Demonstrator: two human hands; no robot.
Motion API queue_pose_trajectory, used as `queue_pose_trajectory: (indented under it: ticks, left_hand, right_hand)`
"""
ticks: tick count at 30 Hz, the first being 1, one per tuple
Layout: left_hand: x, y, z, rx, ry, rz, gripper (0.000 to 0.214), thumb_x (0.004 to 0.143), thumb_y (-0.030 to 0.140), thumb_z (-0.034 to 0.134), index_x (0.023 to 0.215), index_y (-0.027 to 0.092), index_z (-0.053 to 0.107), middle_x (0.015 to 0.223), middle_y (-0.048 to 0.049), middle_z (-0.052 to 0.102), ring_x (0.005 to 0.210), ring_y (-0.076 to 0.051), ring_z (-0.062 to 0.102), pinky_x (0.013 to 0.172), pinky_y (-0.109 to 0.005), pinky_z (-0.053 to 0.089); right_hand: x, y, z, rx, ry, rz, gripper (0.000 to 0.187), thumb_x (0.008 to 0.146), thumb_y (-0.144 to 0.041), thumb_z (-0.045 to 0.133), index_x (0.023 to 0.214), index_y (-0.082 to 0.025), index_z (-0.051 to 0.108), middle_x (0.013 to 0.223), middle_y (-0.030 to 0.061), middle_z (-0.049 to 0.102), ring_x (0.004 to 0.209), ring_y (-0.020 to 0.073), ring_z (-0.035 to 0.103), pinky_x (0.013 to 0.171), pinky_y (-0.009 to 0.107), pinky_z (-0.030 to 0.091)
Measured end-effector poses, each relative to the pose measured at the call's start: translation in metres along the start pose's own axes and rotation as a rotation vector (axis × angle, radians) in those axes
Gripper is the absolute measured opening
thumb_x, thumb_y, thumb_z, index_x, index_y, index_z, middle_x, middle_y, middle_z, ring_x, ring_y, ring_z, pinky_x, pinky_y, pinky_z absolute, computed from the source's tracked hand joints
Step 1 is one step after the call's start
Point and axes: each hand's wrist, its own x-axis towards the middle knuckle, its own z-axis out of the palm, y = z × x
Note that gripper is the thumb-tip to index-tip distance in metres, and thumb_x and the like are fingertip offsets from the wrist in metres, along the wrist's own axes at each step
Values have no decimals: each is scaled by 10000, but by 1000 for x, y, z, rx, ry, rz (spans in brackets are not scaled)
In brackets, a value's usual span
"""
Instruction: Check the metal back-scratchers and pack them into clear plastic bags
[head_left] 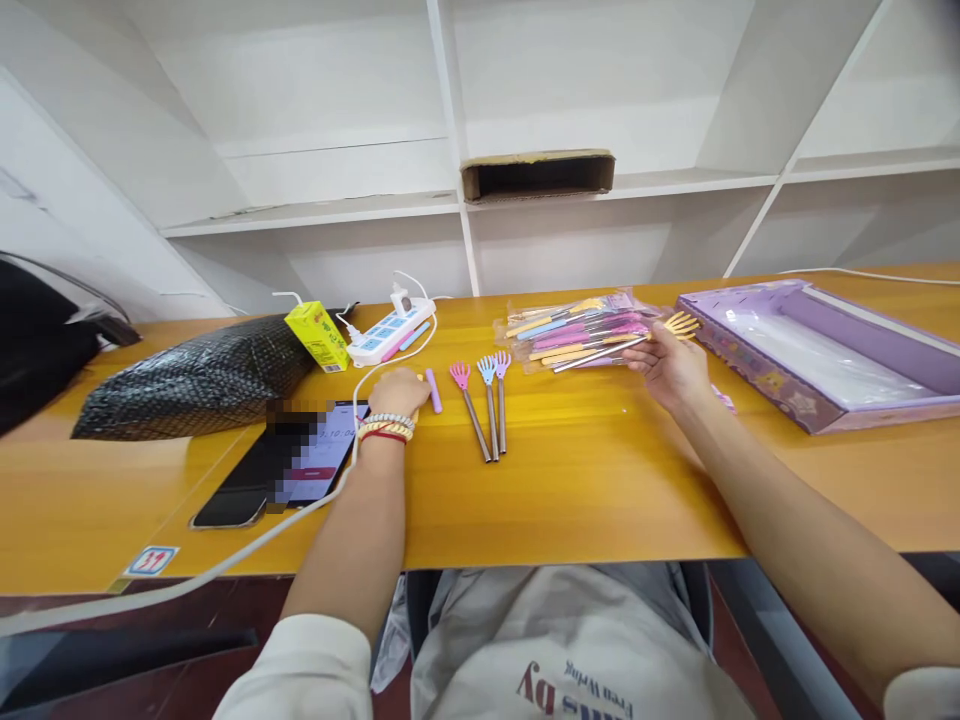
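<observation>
Three small rake-headed scratchers (487,395), one pink, one blue and one purple, lie side by side on the wooden desk (570,490). My left hand (397,390) rests curled on the desk to their left, touching a small purple handle piece (434,390). Over to the right, the fingers of my right hand (667,365) are closed on a yellow-headed scratcher (637,340). That scratcher sticks out of a pile of wrapped scratchers (577,330) in pink, blue and yellow. Bead bracelets circle my left wrist.
An open purple box (817,350) lies at the right. A phone (289,465), a black plastic bag (195,380), a yellow drink carton (319,335) and a white power strip (390,330) with cables sit at the left. White shelving with a cardboard box (536,172) stands behind.
</observation>
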Motion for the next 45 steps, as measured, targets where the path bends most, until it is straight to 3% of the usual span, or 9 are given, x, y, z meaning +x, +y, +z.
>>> queue_pose_trajectory:
  ticks: [5, 8, 11, 15, 25, 32, 37, 40, 45]
  left_hand:
    - [-12, 7, -6, -64, 189, 113, 384, 793, 330, 435, 1068, 88, 549, 1017, -216, 625, 967, -330, 591, 755, -406, 449]
    - [-29, 23, -5, -192, 338, 457, 363, 855, 277, 358, 1162, 114, 462, 938, -150, 651, 882, -259, 619, 738, -359, 455]
    - [-50, 44, 6, -271, 354, 811, 327, 890, 309, 339, 1159, 189, 481, 1063, -83, 633, 954, -213, 596, 802, -325, 447]
    - [-69, 64, 22, -283, 316, 999, 335, 912, 368, 312, 1123, 238, 538, 1099, -34, 628, 1012, -183, 574, 859, -300, 430]
    - [-81, 70, 20, -299, 251, 958, 360, 908, 422, 311, 1037, 233, 589, 978, -40, 652, 920, -166, 591, 776, -261, 422]
    - [-81, 69, 18, -164, 210, 891, 450, 908, 482, 225, 903, 227, 596, 806, -36, 656, 776, -182, 606, 617, -265, 376]
    - [-75, 66, 18, -205, 252, 713, 464, 892, 518, 240, 905, 247, 616, 779, -30, 670, 760, -196, 613, 645, -283, 386]
    - [-71, 63, 18, -272, 316, 659, 400, 880, 506, 318, 985, 278, 630, 887, -17, 688, 863, -203, 612, 735, -297, 405]
    - [-68, 60, 20, -313, 361, 777, 388, 890, 444, 347, 1174, 303, 572, 1095, -15, 644, 1000, -182, 578, 815, -282, 406]
  right_hand:
    - [-5, 0, 4, 10, -84, 57, 116, 773, -251, 591, 734, -145, 565, 570, 49, 657, 567, 179, 671, 510, 235, 568]
    - [-8, 2, 8, 45, -123, 63, 129, 785, -260, 588, 729, -148, 557, 587, 46, 658, 596, 174, 676, 552, 237, 577]
    - [-9, 4, 9, 84, -130, 51, 144, 793, -269, 585, 714, -157, 541, 601, 43, 661, 617, 169, 678, 569, 235, 579]
    - [-8, 3, 8, 88, -117, 52, 144, 789, -265, 590, 707, -162, 530, 589, 33, 659, 607, 164, 675, 581, 247, 582]
    - [-10, 6, 10, 40, -140, 52, 166, 749, -296, 651, 743, -156, 562, 605, 42, 664, 615, 171, 678, 582, 244, 586]
    - [-14, 7, 7, 20, -279, 50, 223, 659, -300, 732, 779, -162, 605, 685, 33, 684, 653, 182, 682, 538, 245, 569]
    - [-20, 2, 7, -68, -383, 57, 265, 624, -334, 748, 776, -159, 617, 700, 31, 681, 587, 170, 657, 435, 235, 505]
    - [-20, 3, 7, -154, -390, 12, 274, 620, -352, 745, 742, -142, 616, 722, 64, 690, 533, 148, 629, 426, 230, 474]
    - [-17, 5, 4, -225, -392, -3, 265, 635, -361, 724, 713, -132, 616, 697, 68, 685, 502, 134, 604, 426, 227, 448]
